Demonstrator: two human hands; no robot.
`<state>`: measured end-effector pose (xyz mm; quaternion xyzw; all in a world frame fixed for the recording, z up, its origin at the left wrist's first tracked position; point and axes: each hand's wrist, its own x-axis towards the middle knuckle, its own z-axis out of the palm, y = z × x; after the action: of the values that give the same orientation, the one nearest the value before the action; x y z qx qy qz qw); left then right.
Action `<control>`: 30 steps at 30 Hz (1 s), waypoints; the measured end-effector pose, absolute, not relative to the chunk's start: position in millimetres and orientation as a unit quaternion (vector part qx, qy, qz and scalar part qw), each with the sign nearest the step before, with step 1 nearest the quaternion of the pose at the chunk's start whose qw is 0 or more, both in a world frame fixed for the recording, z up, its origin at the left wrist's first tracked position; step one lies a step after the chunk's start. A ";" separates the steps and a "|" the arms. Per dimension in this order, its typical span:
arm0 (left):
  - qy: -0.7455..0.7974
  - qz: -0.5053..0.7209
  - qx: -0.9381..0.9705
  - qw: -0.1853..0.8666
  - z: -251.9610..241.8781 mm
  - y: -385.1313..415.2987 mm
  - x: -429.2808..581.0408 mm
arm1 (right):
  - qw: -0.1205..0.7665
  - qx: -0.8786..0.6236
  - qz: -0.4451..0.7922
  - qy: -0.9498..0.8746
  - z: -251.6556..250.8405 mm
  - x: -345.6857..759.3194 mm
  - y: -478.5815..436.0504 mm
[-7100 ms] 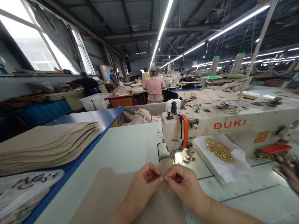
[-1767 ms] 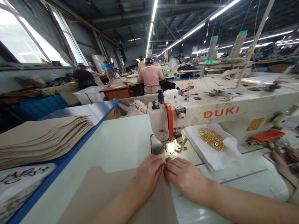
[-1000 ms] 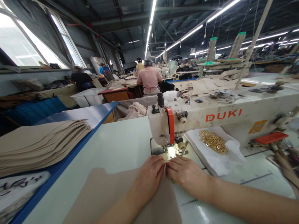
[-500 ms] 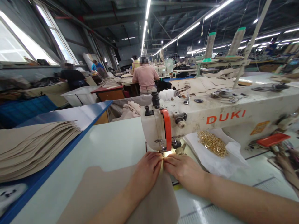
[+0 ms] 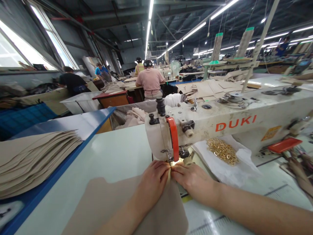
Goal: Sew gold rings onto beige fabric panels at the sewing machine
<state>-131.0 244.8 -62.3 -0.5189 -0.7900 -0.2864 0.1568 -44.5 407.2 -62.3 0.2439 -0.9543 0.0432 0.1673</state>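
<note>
A beige fabric panel [image 5: 111, 197] lies on the pale sewing table, its edge running up under the lit needle area of a white sewing machine [image 5: 200, 119]. My left hand [image 5: 153, 179] presses on the panel left of the needle, fingers drawn together at its edge. Close by on the right, my right hand [image 5: 193, 179] pinches the same edge with its fingertips almost meeting the left ones. What lies right under the fingertips is hidden. An orange-red guard [image 5: 173, 138] stands on the machine head just above both hands.
Gold metal rings [image 5: 222, 151] lie on white paper [image 5: 245, 169] under the machine arm. Stacked beige panels [image 5: 41, 156] rest on a blue-edged table at left. A red tray [image 5: 285, 145] is at far right. Thread cones [image 5: 244, 44] stand behind; co-workers [image 5: 149, 81] sit farther back.
The view has shifted slightly, so the background and stacked panels sit a little further left. Both hands stay at the needle, and the panel has hardly moved.
</note>
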 end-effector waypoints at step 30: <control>-0.811 -0.178 -0.533 0.162 -65.5 230.2 -119.0 | 0.181 0.308 0.051 -0.933 -62.4 -33.1 411.2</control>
<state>-119.0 230.2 -65.5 -0.5333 -0.8108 -0.1784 0.1622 -33.1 411.2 -62.4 0.3083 -0.9326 0.0511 0.1806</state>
